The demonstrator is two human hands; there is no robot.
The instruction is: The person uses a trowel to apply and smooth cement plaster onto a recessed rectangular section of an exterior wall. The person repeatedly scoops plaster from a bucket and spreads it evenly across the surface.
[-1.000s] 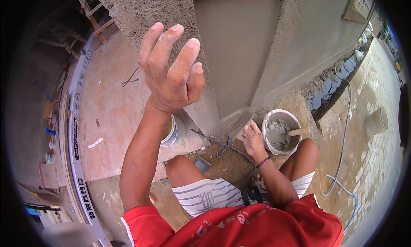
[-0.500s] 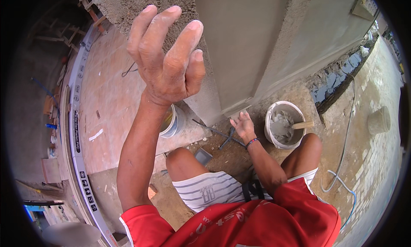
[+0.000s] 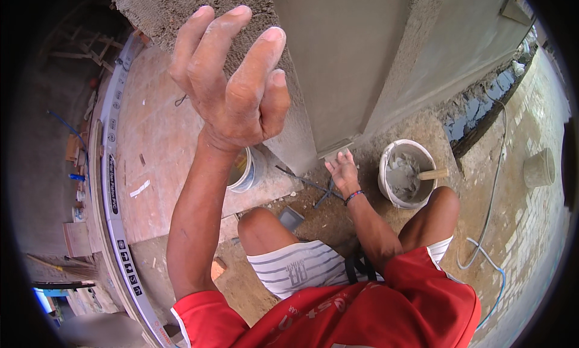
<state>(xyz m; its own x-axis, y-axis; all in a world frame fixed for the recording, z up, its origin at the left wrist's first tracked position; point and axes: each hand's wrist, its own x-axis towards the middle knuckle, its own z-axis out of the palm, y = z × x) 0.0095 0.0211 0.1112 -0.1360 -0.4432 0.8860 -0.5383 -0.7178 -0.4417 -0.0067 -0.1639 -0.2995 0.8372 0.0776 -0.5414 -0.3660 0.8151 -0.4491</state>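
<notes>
My left hand (image 3: 232,82) is raised high before the grey plastered column (image 3: 338,52). Its fingers are bent but apart, and nothing shows between them. Low at the column's foot is my right hand (image 3: 344,172), with a beaded band at the wrist. Its palm is turned up and its fingers are spread by a thin pale strip (image 3: 335,149) along the column's bottom edge; whether they touch it I cannot tell. Beside this hand stands a white bucket (image 3: 384,178) of wet grey mortar (image 3: 403,176), with a tool's wooden handle (image 3: 433,174) leaning out.
Another pail (image 3: 242,170) stands below my left wrist. A dark metal rod (image 3: 301,178) and a grey tray (image 3: 291,218) lie near my knees. A hose (image 3: 490,197) runs along the right, near a grey bucket (image 3: 538,168) and a water-filled trench (image 3: 476,116). A long printed panel (image 3: 111,167) borders the tiles.
The view has shifted slightly, so the buckets and wall sit a little farther right. My left hand stays raised and my right hand stays at the column's foot.
</notes>
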